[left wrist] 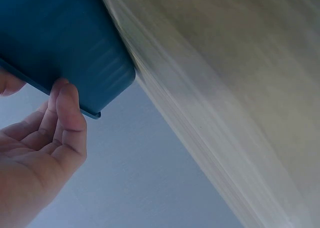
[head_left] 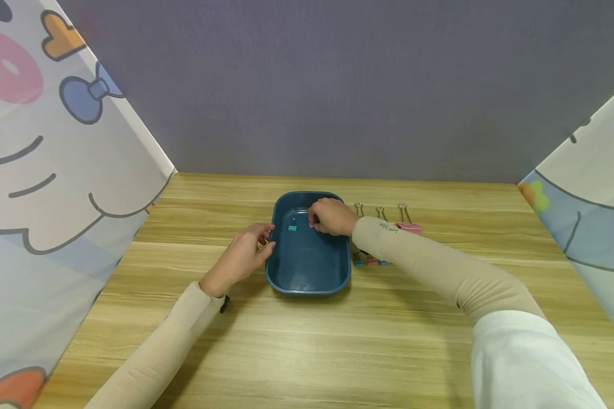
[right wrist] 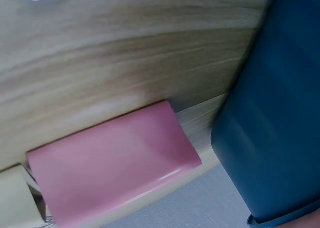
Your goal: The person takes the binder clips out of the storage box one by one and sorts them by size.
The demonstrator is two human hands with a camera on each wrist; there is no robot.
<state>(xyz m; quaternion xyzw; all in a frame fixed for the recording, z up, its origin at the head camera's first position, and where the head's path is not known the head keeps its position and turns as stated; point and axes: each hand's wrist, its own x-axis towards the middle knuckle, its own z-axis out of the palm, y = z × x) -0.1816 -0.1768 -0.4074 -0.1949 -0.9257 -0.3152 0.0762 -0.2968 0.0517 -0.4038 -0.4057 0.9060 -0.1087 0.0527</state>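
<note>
My right hand [head_left: 332,217] reaches into a dark blue plastic bin [head_left: 307,292] and pinches a small pink binder clip [head_left: 311,225] low over its floor. A small teal binder clip [head_left: 292,227] lies in the bin to the left of those fingers. At the bin's left side, my left hand [head_left: 245,253] has its fingertips right at the rim. In the left wrist view, the loosely bent fingers [left wrist: 70,110] overlap the bin's outer wall [left wrist: 95,58]. The right wrist view shows the bin's side [right wrist: 270,128], while the right hand's fingers are hidden there.
Right of the bin, a large pink binder clip [right wrist: 115,163] lies beside a cream one [right wrist: 17,198]. Closer to me are small teal [head_left: 358,262], red [head_left: 372,262] and blue [head_left: 383,262] clips, partly under my right forearm. A grey wall [head_left: 337,113] stands behind the wooden table [head_left: 307,352].
</note>
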